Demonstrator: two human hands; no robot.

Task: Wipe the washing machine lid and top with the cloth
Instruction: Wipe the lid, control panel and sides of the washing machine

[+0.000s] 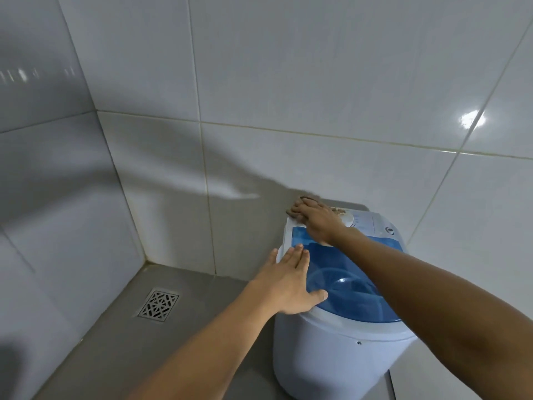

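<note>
While the left hand (291, 287) lies flat and open, holding nothing, on the one small white washing machine's (331, 350) translucent blue lid (346, 287), the right hand (315, 223) presses one brownish cloth (302, 199) onto its back-left corner.

Two bare forearms reach in from the lower edge — no sleeves, watch or rings show on the left hand (291, 284) or right hand (317, 223).
</note>
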